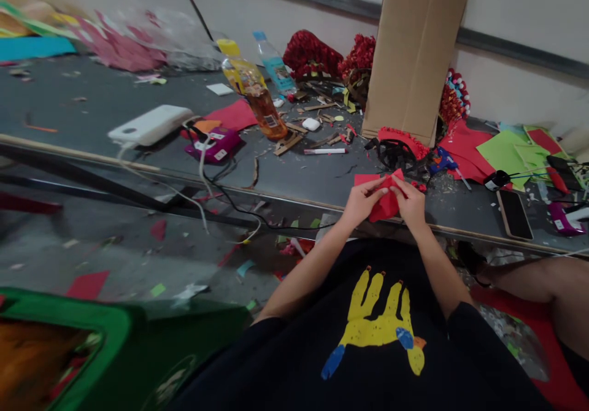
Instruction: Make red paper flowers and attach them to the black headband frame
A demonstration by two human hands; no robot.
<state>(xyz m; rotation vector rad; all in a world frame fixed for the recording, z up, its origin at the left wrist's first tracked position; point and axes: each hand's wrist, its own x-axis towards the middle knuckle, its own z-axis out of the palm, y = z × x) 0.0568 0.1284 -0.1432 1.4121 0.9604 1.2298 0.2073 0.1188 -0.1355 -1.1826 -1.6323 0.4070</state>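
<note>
A piece of red paper (384, 208) is pinched between both hands over the front edge of the dark table. My left hand (363, 199) grips its left side, and my right hand (409, 199) grips its upper right side with thumb and fingers together. The paper looks creased where the fingers meet. Behind my left hand another flat red piece (365, 179) shows at the table edge. Just beyond the hands lie a black-and-red headband-like item (400, 150) and a blue glue gun (442, 161). A white pen (325, 151) rests further left.
A tall cardboard sheet (416, 55) leans on the wall. Bottles (264, 104), a white power bank (151, 125) and a purple power strip (214, 145) with cables stand left. A phone (514, 215) and coloured paper sheets (501, 150) lie right. A green bin (184, 343) is below left; another person's leg (524, 279) is at right.
</note>
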